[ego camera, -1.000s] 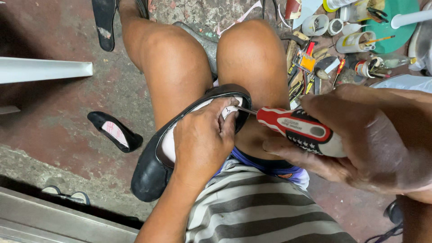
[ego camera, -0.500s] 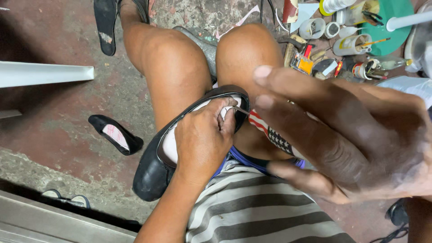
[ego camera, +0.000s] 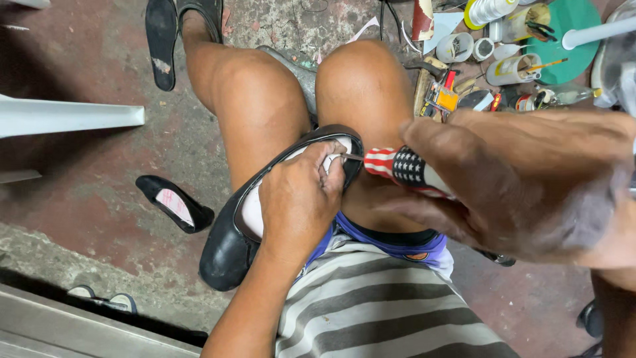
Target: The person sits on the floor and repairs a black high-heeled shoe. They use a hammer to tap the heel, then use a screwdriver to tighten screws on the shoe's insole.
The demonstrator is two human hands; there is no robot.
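Glossy black flat leather shoe (ego camera: 228, 248) with pale insole, resting across the lap, clamped at its heel rim by the left hand (ego camera: 298, 199). Right hand (ego camera: 523, 182) closed round a striped, starred tool handle (ego camera: 404, 169) (thin metal tip at the rim). Beyond the knees, white round tubs (ego camera: 457, 48) beside a green disc (ego camera: 563, 36).

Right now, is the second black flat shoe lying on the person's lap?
No, the second black flat shoe lies on the floor, apart from the shoe on the lap that the left hand presses.
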